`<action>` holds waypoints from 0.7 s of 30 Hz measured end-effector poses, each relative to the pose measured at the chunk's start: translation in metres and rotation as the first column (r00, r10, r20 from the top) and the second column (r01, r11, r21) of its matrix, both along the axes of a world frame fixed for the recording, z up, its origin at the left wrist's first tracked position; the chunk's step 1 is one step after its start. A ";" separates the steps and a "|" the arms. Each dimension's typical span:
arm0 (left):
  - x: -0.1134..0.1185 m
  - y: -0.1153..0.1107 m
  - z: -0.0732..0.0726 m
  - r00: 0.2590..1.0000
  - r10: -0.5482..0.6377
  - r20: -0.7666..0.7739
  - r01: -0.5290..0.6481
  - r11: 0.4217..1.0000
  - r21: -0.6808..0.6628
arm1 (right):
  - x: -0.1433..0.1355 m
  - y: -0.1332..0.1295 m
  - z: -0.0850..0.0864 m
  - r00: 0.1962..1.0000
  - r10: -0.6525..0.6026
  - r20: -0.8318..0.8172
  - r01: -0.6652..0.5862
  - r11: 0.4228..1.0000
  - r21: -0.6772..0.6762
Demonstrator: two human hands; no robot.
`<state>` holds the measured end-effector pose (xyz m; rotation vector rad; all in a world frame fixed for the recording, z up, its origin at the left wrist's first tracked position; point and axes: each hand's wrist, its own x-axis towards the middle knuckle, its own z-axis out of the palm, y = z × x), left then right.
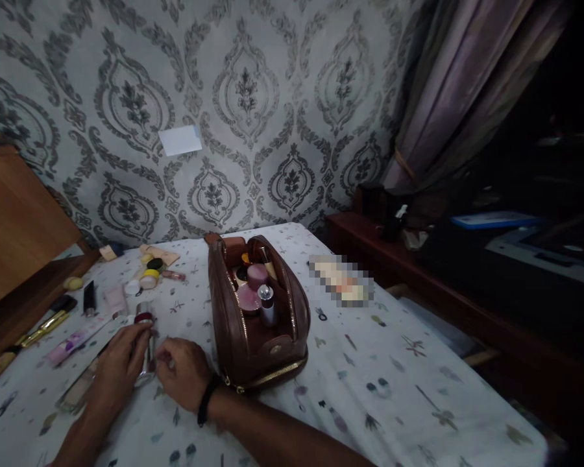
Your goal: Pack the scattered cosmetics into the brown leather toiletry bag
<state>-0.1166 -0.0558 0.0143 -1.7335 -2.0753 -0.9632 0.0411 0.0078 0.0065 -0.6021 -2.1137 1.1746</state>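
My left hand (119, 357) is at the left of the table, its fingers closed around a silver cylindrical bottle (145, 310) with a dark red band. Just to its right, my right hand (187, 371), with a black band on the wrist, has its fingers curled; whatever they may hold is hidden. Below the fingers, between both hands, shows a shiny silver container (148, 366). A flat clear-looking case (73, 392) lies partly under my left hand. The open brown zippered bag (224, 324) stands right of my hands, holding pink round containers (257, 277) and a silver-topped bottle (267, 305).
Several makeup items lie leftward: a purple tube (73, 342), a black tube (89, 298), brushes (43, 327), a yellow-lidded jar (150, 279). A wooden panel (19, 224) borders the left. A blurred-out flat item (340, 280) lies right of the bag. Dark furniture (365, 243) stands beyond the table's right edge.
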 end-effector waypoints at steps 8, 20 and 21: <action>0.003 0.001 0.003 1.000 0.003 0.005 -0.003 1.000 0.003 | 0.001 0.000 0.001 1.000 0.001 -0.005 -0.001 1.000 0.008; 0.009 -0.004 0.009 0.999 0.008 0.042 -0.006 0.999 -0.051 | 0.004 0.001 0.007 1.000 0.021 0.012 -0.021 1.000 -0.008; 0.009 -0.004 0.009 0.999 0.011 0.043 -0.009 0.999 -0.051 | 0.005 0.001 0.008 1.000 0.025 0.016 -0.025 1.000 -0.003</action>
